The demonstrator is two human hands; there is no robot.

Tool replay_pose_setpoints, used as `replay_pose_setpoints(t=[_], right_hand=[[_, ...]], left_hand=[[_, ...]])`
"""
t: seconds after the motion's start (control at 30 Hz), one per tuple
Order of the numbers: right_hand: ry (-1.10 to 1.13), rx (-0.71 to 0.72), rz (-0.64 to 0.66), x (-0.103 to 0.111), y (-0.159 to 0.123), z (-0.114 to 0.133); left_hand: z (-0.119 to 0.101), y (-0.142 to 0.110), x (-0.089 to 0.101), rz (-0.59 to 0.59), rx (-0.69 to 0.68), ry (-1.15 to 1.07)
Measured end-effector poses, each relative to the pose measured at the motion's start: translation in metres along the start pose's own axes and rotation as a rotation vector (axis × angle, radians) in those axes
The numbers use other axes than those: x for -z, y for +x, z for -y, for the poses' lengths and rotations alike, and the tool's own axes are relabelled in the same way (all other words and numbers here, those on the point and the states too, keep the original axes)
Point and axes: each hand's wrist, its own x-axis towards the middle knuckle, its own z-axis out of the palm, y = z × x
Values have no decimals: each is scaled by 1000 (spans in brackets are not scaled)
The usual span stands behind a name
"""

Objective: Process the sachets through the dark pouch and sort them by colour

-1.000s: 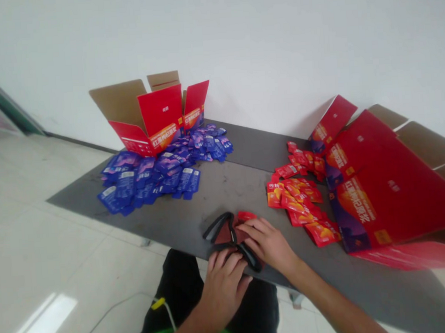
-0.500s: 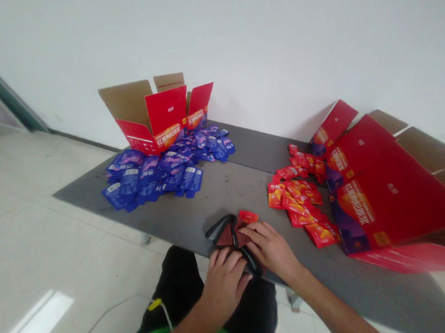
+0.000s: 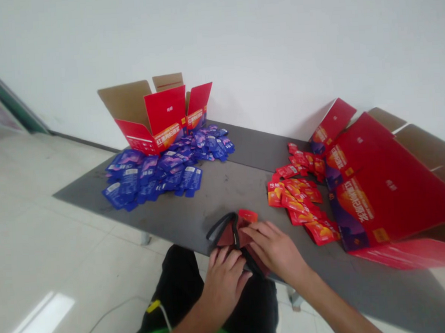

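**Here, the left hand [image 3: 224, 287] and right hand [image 3: 275, 248] close over a dark red bundle [image 3: 227, 239]**

The bundle sits at the near edge of the grey tabletop [image 3: 228, 196], about midway along it, and its lower end seems to reach that edge. Its long axis runs slantwise, from a black loop [image 3: 215, 231] at the upper left down to a black tip beside the right palm.

Neither hand stands apart from it. The left hand covers the near side, its fingers together and curled down. The right hand lies across the far side, its fingers side by side, nearly flat and pressing on top. No pinch shows, and the thumbs are hidden, so I cannot tell whether either one grips an edge.

The right hand is nearer to a small red sachet [image 3: 247, 215], which touches the bundle's far edge just past the fingertips. The bundle looks soft and matt, with dark red panels folded between black bands. Its material is hard to tell.

Farther off, a heap of blue sachets [image 3: 151, 177] lies by the far edge, below an open red carton [image 3: 158, 110]. Red sachets [image 3: 296, 202] spread toward the right end, beside a flattened red carton [image 3: 390, 189].
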Motion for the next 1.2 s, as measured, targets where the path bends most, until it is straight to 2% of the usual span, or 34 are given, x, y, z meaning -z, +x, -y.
replay_pose_setpoints(t=[0.1, 0.23, 0.37, 0.53, 0.6, 0.7, 0.77, 0.87, 1.03, 1.1, 1.2], right_hand=[[47, -9, -4, -13, -4, -4], [-20, -46, -109, -23, 31, -41], [-87, -81, -185, -13, 61, -65], [-44, -142, -448, 3, 57, -61], [7, -163, -544, 5, 52, -61], [57, -174, -625, 4, 47, -65], [79, -175, -662, 3, 44, -69], [113, -191, -704, 5, 41, -72], [162, -198, -779, 11, 35, -71], [191, -189, -807, 13, 33, -70], [284, -159, -829, 18, 32, -68]], left_hand=[[-1, 1, 2, 13, 0, -8], [0, 2, 4, 1, -37, 0], [-1, 8, 11, 6, -40, 20], [-5, 32, 25, 79, -41, 22], [-5, 41, 20, 34, -30, 64], [-1, 53, 2, -74, -35, 145], [1, 61, -10, -93, -27, 199], [-5, 75, -16, -23, 38, 281], [-18, 101, 5, 175, 138, 373], [-13, 109, 15, 257, 126, 334], [7, 117, 28, 321, 138, 229]])
